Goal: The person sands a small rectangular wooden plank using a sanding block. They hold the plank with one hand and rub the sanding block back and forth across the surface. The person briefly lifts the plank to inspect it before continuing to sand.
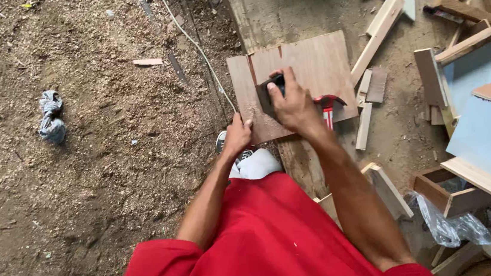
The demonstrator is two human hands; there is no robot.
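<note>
On a sawdust-strewn workshop floor (pixel 92 170), seen from above, a person in a red shirt (pixel 268 244) bends over a brown plywood panel (pixel 316 65) that rests across a longer plank (pixel 302 162). Right hand (pixel 295 106): fingers curl closed over a small dark block (pixel 268 91), apparently a sanding block, pressed flat on the panel's left half; the palm hides most of it, so its exact form cannot be told. Left hand (pixel 237 136): thumb and fingers pinch narrowly on the panel's near left corner, steadying it; nothing else is held. A red-handled hammer (pixel 328 107) lies on the panel just beside the right wrist, its head partly overhanging the near edge. A white cord (pixel 198 49) runs across the floor and passes just left of the panel. Risks, as judged from this arrangement: the panel bears on a narrow support and is held at a single corner, so a firm stroke of the block could pivot or slide it; the hammer could be nudged by the forearm and drop toward the shoe (pixel 241 156) below; the left fingertips sit near the block's working area and could be scraped; loose offcuts (pixel 379 29) and a plastic bag (pixel 452 226) to the right offer poor footing. A crumpled grey rag (pixel 50 118) lies well apart at left.
</note>
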